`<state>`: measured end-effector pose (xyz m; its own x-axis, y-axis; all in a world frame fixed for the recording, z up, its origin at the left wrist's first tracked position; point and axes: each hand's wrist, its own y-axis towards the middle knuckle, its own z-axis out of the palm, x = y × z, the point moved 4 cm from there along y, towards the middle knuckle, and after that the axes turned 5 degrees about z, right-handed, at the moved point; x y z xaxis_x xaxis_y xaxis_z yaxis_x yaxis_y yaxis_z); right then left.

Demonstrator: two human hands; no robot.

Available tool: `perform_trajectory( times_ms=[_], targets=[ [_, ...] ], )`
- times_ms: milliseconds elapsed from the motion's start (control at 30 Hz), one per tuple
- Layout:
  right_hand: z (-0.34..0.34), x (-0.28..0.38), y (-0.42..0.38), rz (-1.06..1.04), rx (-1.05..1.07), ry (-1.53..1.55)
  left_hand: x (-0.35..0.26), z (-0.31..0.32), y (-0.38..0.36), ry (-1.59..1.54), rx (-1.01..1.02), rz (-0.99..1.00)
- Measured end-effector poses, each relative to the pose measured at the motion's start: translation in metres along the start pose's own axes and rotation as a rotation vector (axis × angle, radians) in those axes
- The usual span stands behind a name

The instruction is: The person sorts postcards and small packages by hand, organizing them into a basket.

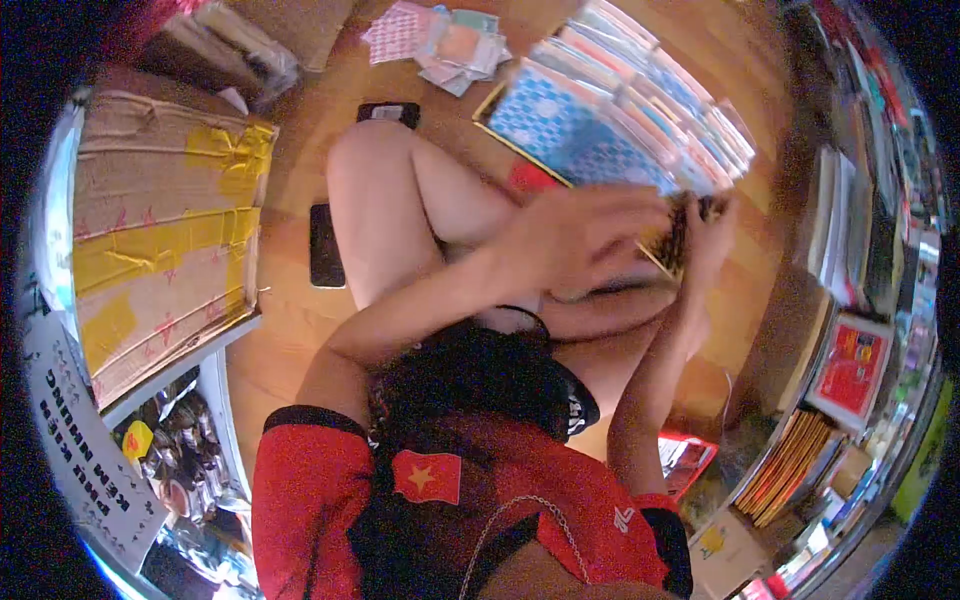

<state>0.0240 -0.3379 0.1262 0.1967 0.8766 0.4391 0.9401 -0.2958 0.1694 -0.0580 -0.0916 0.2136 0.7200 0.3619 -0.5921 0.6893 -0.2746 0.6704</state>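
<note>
Right of the frame's centre, the left hand (575,235) is curled with its fingers closed over the near edge of a small patterned packet (672,240), and the right hand (712,235) grips the same packet from its far side, fingers folded round it; the packet stands between the two hands, held up above the floor (300,330), its print too blurred to read. Just above and left of the hands lies a fanned stack of blue-and-white patterned sheets (600,120), overlapping in rows toward the upper right. Further up, near the top centre, sits a loose heap of pink and pale cards (435,40). Below the hands the person's bare legs are folded on the wooden floor, with a dark phone (326,245) lying flat beside the knee at centre left and another dark device (388,113) above it. A taped cardboard box (165,230) fills the left side, and shelves of books (850,300) run down the right edge.
</note>
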Motion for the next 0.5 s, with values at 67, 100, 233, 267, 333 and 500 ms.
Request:
perform_trajectory(
  times_ms=[67,100,233,267,333,500],
  targets=[
    [0.000,0.001,-0.001,0.014,-0.007,0.045,0.039,-0.050,-0.018,0.158,-0.163,-0.129],
    [-0.001,0.004,-0.003,-0.026,-0.047,0.080,0.070,-0.073,-0.026,0.220,-0.296,-0.221],
    [0.000,0.006,-0.004,-0.069,-0.070,0.199,0.203,-0.138,-0.049,0.356,-0.640,-0.613],
    [0.003,0.000,0.000,-0.053,-0.040,0.220,0.256,-0.139,-0.059,0.360,-0.480,-0.695],
    [0.007,-0.008,0.004,-0.103,-0.138,0.176,0.341,-0.121,-0.075,0.577,-0.072,-0.625],
    [-0.001,0.017,-0.005,0.065,-0.033,0.142,0.386,-0.065,-0.085,1.033,0.256,-0.682]
  ],
)
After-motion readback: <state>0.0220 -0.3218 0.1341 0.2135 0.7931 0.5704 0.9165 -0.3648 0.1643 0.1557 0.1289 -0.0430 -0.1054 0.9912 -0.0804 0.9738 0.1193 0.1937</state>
